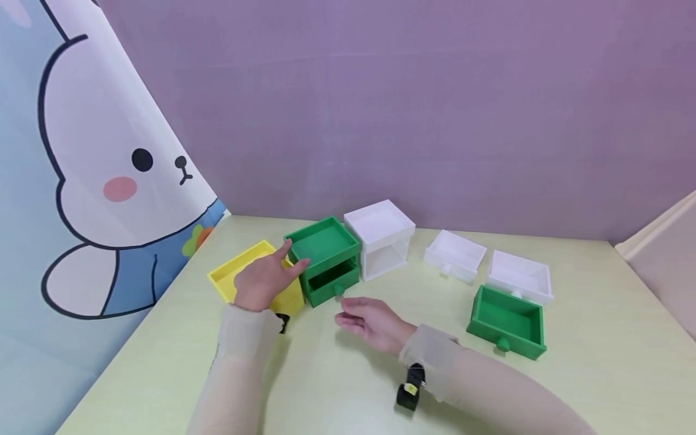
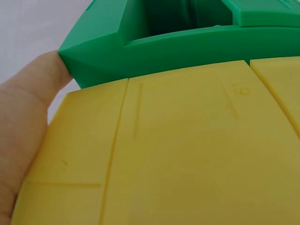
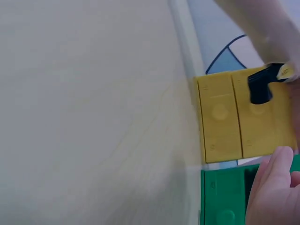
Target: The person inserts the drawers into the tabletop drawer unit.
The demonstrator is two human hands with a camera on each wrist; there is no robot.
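Observation:
A small green cabinet (image 1: 326, 241) with a rimmed top stands near the back. Its lower drawer (image 1: 331, 287) with a round knob is in place, and a dark gap shows above it. My left hand (image 1: 266, 275) reaches over the yellow cabinet (image 1: 290, 299), its thumb and a finger spread against the green cabinet's edge. In the left wrist view the thumb (image 2: 44, 77) touches a green corner. My right hand (image 1: 375, 323) hovers just in front of the green drawer's knob, fingers loosely bent, nothing visible in them. The yellow cabinet's drawer fronts (image 3: 218, 110) appear closed in the right wrist view.
A white cabinet (image 1: 380, 232) with an open front stands right of the green one. Farther right lie two white drawers (image 1: 457, 254) and a loose green drawer (image 1: 505, 323) with a knob. A purple cloth (image 1: 435, 121) rises behind the table.

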